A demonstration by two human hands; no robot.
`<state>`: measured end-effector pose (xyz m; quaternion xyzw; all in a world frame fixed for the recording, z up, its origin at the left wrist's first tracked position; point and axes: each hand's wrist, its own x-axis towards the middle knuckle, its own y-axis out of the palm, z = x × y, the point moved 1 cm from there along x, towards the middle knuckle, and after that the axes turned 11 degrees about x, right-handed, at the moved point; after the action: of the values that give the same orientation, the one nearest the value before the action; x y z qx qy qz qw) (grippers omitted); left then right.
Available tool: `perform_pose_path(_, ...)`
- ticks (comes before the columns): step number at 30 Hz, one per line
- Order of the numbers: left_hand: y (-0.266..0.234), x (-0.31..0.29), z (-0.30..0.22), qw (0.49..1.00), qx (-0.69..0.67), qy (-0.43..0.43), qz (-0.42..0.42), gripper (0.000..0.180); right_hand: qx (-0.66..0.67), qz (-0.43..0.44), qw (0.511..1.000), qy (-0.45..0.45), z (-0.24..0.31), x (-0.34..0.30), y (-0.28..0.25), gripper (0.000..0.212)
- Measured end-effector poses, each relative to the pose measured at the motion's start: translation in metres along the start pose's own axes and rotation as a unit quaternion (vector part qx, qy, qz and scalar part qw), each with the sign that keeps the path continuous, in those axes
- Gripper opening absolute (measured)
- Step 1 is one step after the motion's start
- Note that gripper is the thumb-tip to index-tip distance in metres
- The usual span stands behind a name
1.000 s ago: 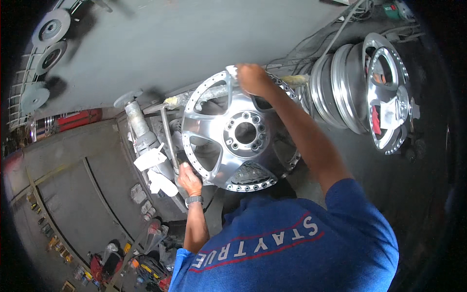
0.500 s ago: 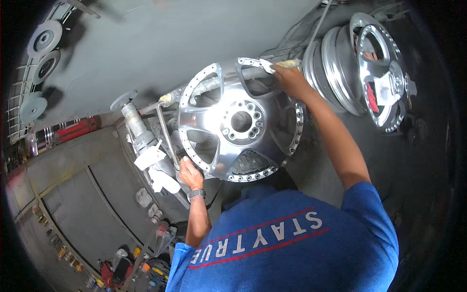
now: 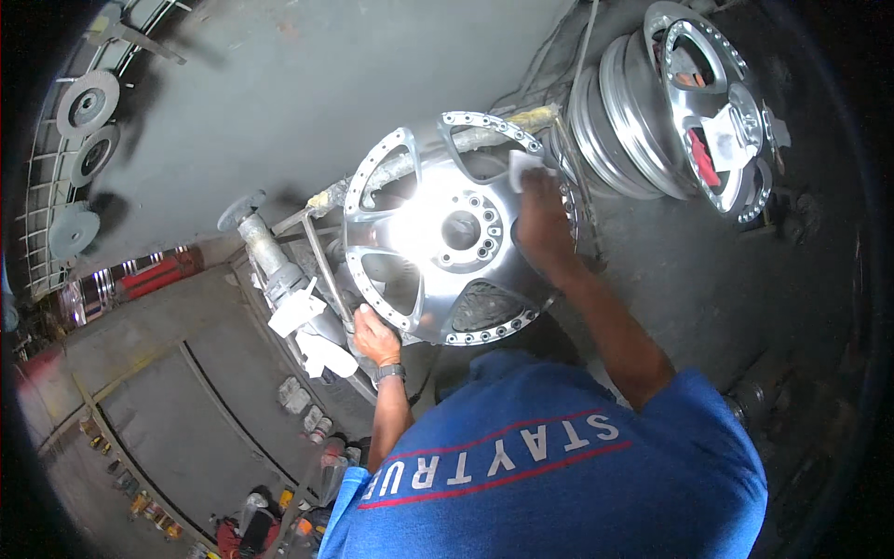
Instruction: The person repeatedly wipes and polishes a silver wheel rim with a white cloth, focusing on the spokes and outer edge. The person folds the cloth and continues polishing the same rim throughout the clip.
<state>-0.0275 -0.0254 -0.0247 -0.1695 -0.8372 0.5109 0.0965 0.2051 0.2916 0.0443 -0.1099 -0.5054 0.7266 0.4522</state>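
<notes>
A shiny five-spoke wheel face (image 3: pixel 438 303), its outer ring lined with bolt holes, stands tilted in front of me with a bright glare left of its hub. My left hand (image 3: pixel 375 335), a watch on its wrist, grips the wheel's lower left edge, with the finger ends partly hidden behind it. A small white piece (image 3: pixel 526 170), paper or cloth, is pressed by my right hand (image 3: pixel 543 224) onto the right upper spoke. Motion slightly blurs that hand.
Left of the wheel stands a dusty power tool (image 3: pixel 270 252) with a round disc end and white sheets (image 3: pixel 298 312) draped on it. A wire rack (image 3: pixel 42 205) holds several discs. Bare rims (image 3: pixel 619 121) and another wheel face (image 3: pixel 684 112) stand at the right. A dusty pipe (image 3: pixel 484 140) runs behind.
My right hand has moved from the wheel's upper edge down and inward onto a spoke, taking the white piece along. My left hand keeps its hold at the lower left edge.
</notes>
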Motion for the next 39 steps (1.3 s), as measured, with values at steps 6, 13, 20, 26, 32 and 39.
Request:
perform_pose_path(6,-0.006,0.002,-0.017,1.000,-0.007,0.011,-0.006,0.054,0.033,0.121,0.987,-0.101,0.067,0.010,0.020,0.051)
perform_pose_path(13,-0.007,0.002,-0.013,1.000,0.016,-0.005,0.018,0.056,0.064,0.066,0.990,-0.106,0.027,-0.010,0.005,0.047)
perform_pose_path(20,-0.008,-0.001,-0.020,0.999,0.016,0.029,-0.005,0.057,0.158,0.071,0.961,0.217,-0.073,0.027,-0.019,0.028)
perform_pose_path(26,-0.005,0.004,-0.019,0.999,0.036,0.029,-0.003,0.056,0.057,-0.020,0.997,0.057,-0.004,-0.001,0.004,0.051)
perform_pose_path(32,-0.006,0.003,-0.011,0.999,0.035,0.027,0.000,0.055,0.076,0.048,0.995,-0.053,-0.004,-0.009,-0.006,0.048)
perform_pose_path(39,-0.005,0.003,-0.018,0.999,0.026,0.022,-0.006,0.054,0.092,0.043,0.981,0.164,-0.032,0.019,-0.021,0.040)
